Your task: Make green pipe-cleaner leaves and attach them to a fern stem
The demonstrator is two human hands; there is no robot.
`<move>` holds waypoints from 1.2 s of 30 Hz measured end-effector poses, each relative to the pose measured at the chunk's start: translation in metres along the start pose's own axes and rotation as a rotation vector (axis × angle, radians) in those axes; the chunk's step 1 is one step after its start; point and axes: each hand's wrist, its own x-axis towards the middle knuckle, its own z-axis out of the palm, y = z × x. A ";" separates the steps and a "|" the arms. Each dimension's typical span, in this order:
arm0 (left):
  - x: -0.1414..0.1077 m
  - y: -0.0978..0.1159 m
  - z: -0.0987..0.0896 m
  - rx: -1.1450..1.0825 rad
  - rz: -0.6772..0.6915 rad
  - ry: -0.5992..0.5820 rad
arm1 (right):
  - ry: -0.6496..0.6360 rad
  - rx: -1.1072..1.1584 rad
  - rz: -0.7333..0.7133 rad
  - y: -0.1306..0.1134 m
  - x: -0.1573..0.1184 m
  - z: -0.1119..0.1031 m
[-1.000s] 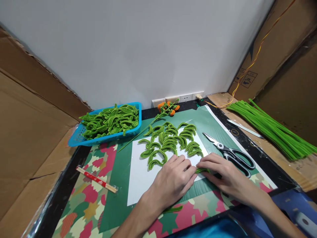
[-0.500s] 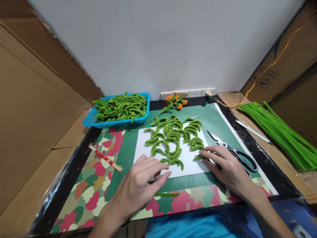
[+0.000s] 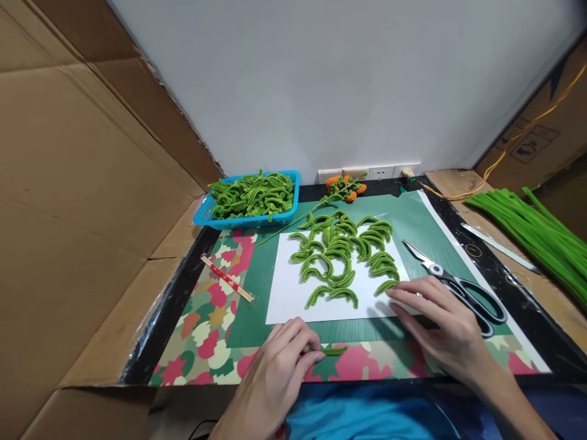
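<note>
My left hand (image 3: pixel 288 357) is at the front of the table, thumb and fingertips closed on one end of a short, straight green pipe cleaner piece (image 3: pixel 335 351). The piece's other end points right. My right hand (image 3: pixel 443 321) hovers over the right edge of the white paper (image 3: pixel 293 311), fingers stretched and thumb apart. Its fingertips are right by a curved green pipe cleaner piece (image 3: pixel 386 287); whether they touch it I cannot tell. Many bent, folded green pieces (image 3: pixel 339 247) lie spread across the paper.
Scissors (image 3: pixel 452 284) lie right of the paper. A blue basket (image 3: pixel 250 219) of bent green pieces stands at the back left, beside an orange-flowered stem (image 3: pixel 343 188). Wrapped chopsticks (image 3: pixel 227 278) lie left. Long green pipe cleaners (image 3: pixel 532 244) are piled far right.
My left hand has come down toward the table's front edge and closed on the straight green piece. My right hand has drawn back slightly from the curved piece. The view has shifted left.
</note>
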 end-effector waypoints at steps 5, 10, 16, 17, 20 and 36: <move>0.037 0.020 -0.011 -0.093 -0.007 0.056 | -0.229 0.145 -0.068 -0.017 0.024 0.006; 0.092 0.025 -0.033 -0.230 0.090 0.160 | -0.258 0.142 -0.206 -0.002 0.075 -0.001; 0.151 0.010 -0.052 -0.490 0.189 0.141 | -0.337 0.164 -0.041 0.022 0.121 -0.008; 0.158 0.006 -0.052 -0.514 0.188 0.135 | -0.337 0.189 0.000 0.026 0.123 -0.006; 0.169 -0.003 -0.048 -0.479 0.179 0.159 | -0.279 0.326 0.132 0.040 0.119 0.004; 0.140 -0.017 -0.015 -0.262 0.195 0.263 | -0.282 0.869 0.472 0.064 0.095 0.032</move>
